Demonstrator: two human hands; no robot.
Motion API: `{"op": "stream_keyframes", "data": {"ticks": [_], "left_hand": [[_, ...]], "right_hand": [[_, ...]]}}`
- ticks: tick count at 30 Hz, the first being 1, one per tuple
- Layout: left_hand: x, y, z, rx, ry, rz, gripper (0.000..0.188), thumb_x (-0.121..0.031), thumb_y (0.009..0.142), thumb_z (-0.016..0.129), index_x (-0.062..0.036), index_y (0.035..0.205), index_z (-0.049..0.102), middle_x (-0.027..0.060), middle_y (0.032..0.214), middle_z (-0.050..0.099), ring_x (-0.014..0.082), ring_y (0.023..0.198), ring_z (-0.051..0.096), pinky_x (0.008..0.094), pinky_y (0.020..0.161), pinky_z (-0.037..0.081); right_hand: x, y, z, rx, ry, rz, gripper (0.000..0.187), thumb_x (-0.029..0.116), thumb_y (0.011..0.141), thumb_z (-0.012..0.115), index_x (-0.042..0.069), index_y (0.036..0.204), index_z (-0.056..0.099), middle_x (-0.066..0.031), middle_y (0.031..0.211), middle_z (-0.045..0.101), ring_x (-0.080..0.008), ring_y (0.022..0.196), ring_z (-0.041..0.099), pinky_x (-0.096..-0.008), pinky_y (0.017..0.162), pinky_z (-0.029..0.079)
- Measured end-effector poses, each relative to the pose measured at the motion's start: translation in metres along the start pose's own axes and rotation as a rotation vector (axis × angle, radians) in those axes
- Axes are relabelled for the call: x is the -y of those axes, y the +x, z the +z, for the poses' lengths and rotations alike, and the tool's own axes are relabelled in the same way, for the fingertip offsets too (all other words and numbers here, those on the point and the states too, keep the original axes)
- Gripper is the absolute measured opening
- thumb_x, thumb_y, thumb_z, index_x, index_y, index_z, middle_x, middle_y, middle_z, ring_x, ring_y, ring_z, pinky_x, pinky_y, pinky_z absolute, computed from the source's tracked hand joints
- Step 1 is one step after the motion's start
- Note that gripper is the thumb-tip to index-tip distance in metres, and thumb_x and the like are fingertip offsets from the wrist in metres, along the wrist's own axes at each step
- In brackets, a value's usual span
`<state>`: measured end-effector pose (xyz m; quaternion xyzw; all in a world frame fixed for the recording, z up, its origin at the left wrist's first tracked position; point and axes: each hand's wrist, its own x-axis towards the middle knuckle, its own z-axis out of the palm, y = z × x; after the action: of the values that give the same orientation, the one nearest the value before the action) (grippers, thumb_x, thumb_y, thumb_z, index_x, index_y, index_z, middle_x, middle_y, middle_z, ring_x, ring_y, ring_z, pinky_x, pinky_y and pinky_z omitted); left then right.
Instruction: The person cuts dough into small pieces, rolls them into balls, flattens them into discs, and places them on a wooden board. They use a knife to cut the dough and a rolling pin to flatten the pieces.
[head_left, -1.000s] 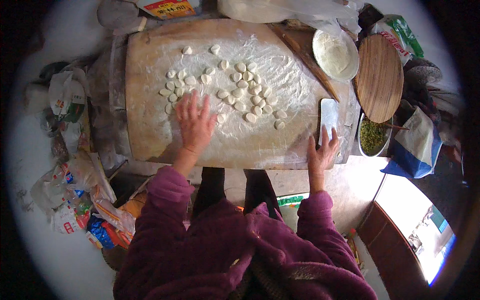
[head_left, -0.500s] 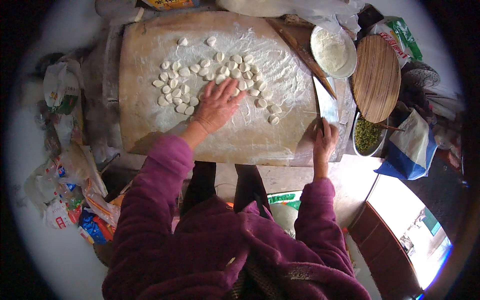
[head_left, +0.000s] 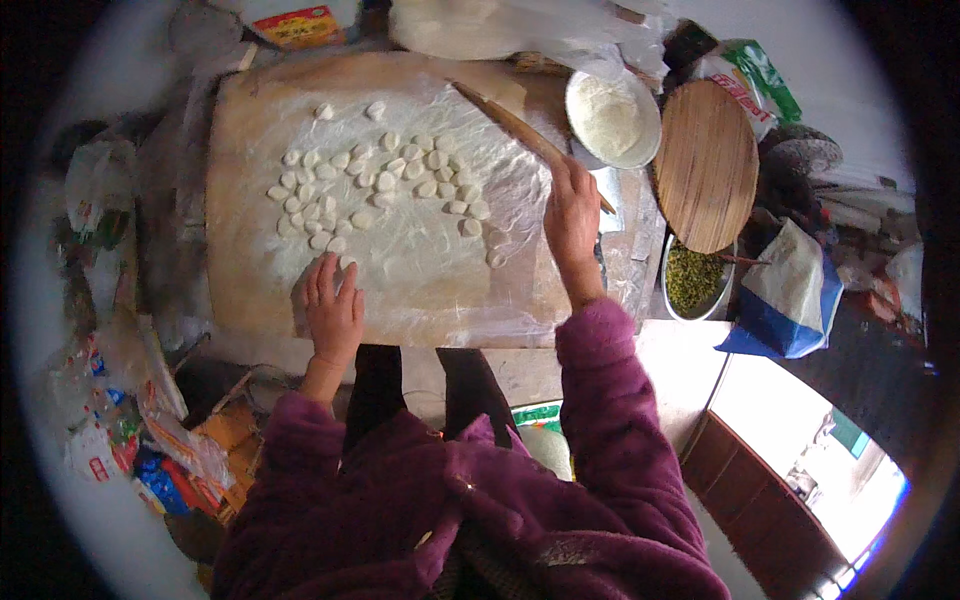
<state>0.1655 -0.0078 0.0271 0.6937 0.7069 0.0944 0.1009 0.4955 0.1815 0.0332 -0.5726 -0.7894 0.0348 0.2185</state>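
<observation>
Left hand (head_left: 333, 310) pulled back from mid-board to near edge of wooden board (head_left: 240, 290), now flat, fingers together, fingertips touching the nearest dough piece; 0.5 s ago it lay among the dough pieces (head_left: 375, 180). Right hand (head_left: 572, 215) moved up from scraper at right edge, now curled on rolling pin (head_left: 520, 130) near far right corner. Pieces lie clustered on floured centre & left of board. Looks like cutting done, flattening & rolling starting. Flour bowl (head_left: 612, 118) just beyond pin.

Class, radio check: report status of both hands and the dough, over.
Left hand flat on floured board, touching nearest dough pieces. Right hand on rolling pin; grip unclear. Flour bowl close beside the right hand.
</observation>
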Motion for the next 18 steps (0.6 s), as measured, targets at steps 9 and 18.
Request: {"op": "stream_keyframes", "data": {"ticks": [9, 18], "left_hand": [[0.008, -0.028, -0.005, -0.034, -0.019, -0.083, 0.043, -0.016, 0.085, 0.064, -0.0142, 0.127, 0.059, 0.0103, 0.142, 0.043, 0.0336, 0.130, 0.040, 0.0510, 0.105, 0.032], [0.114, -0.111, -0.009, -0.193, -0.083, -0.376, 0.039, -0.013, 0.088, 0.061, -0.0105, 0.127, 0.058, 0.0137, 0.131, 0.052, 0.0346, 0.119, 0.052, 0.0459, 0.098, 0.043]], "right_hand": [[-0.005, 0.026, 0.030, 0.169, 0.043, -0.027, 0.048, 0.000, 0.080, 0.057, 0.007, 0.127, 0.055, -0.0199, 0.104, 0.056, -0.0386, 0.098, 0.054, -0.0461, 0.084, 0.047], [0.008, -0.023, 0.023, 0.151, -0.172, -0.253, 0.032, 0.021, 0.094, 0.055, 0.000, 0.119, 0.059, -0.0250, 0.104, 0.060, -0.0417, 0.097, 0.056, -0.0473, 0.084, 0.045]]}}
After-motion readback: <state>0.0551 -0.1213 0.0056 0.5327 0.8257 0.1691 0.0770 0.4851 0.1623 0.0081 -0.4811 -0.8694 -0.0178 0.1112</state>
